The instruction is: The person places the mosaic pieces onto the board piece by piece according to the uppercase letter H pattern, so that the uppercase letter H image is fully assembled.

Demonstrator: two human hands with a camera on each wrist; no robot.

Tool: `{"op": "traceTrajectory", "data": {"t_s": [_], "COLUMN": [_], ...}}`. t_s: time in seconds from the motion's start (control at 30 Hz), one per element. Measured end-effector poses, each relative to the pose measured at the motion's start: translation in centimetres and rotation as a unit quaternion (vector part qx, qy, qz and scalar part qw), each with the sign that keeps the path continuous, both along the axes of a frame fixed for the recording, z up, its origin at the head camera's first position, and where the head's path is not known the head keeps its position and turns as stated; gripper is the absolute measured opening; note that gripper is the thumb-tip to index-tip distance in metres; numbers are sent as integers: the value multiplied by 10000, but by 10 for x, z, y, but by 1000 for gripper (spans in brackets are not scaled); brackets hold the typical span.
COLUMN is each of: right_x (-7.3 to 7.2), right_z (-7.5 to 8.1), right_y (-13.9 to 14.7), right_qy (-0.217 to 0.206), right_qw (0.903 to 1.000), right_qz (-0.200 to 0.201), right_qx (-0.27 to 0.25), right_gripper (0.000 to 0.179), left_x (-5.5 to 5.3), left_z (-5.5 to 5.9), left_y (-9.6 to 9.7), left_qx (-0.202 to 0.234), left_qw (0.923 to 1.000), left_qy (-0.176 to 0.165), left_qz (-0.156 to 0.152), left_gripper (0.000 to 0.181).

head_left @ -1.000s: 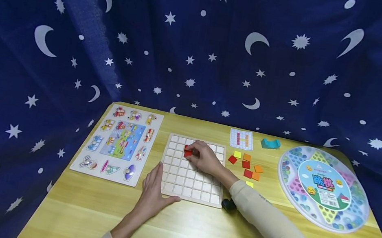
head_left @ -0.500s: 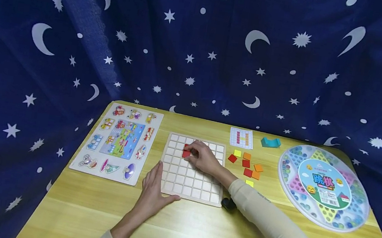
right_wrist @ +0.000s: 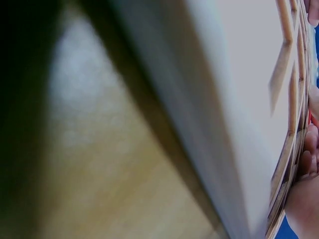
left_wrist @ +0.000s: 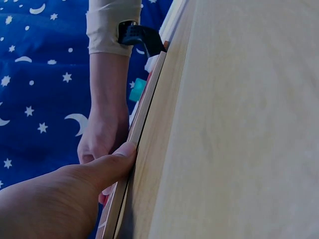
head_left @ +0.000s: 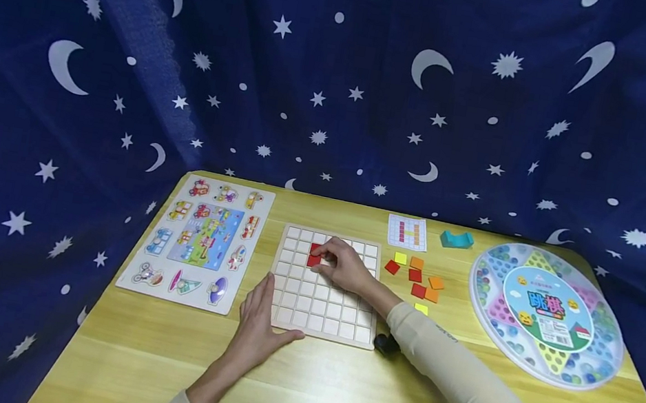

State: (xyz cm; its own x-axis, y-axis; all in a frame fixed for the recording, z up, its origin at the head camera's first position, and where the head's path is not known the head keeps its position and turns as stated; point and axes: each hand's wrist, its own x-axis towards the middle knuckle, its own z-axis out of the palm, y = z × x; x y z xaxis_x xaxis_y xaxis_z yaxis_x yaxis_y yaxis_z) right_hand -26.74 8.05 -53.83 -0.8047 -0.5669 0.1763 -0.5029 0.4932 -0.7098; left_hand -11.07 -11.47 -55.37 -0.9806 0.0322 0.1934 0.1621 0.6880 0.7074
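A light wooden grid board (head_left: pixel 314 305) lies in the middle of the table in the head view. Two red square tiles (head_left: pixel 312 261) sit on it, one behind the other, in its upper part. My right hand (head_left: pixel 347 268) reaches over the board from the right, its bent thumb and index finger pinching at these tiles and partly covering them. My left hand (head_left: pixel 257 324) stays by the board's near left corner, fingers extended along the left side and thumb spread towards the front edge. In the left wrist view the thumb (left_wrist: pixel 122 154) presses the board's edge.
Right of the board lie loose red, orange and yellow tiles (head_left: pixel 415 276). Behind them are a pattern card (head_left: pixel 408 233) and a teal block (head_left: pixel 457 240). A picture puzzle board (head_left: pixel 131 270) lies left, a round Chinese checkers box (head_left: pixel 547 312) right. A starry curtain (head_left: pixel 341 79) hangs behind.
The nearer red tile has shifted slightly left, into line with the one behind it, under my right fingertips. My left hand has kept its place.
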Motion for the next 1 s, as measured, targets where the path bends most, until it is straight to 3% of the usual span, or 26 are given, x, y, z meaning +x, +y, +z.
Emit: {"op": "traceTrajectory", "data": {"t_s": [1.0], "right_x": [-1], "right_z": [-1], "right_y": [3], "right_qy": [7], "right_qw": [9998], "right_qz": [200], "right_qx": [4], "right_gripper": [24], "left_x": [-1], "left_z": [0], "left_y": [1], "left_qx": [-47], "left_qw": [10000], "left_qy": [-15], "left_qz": [20], "left_gripper": [125]}}
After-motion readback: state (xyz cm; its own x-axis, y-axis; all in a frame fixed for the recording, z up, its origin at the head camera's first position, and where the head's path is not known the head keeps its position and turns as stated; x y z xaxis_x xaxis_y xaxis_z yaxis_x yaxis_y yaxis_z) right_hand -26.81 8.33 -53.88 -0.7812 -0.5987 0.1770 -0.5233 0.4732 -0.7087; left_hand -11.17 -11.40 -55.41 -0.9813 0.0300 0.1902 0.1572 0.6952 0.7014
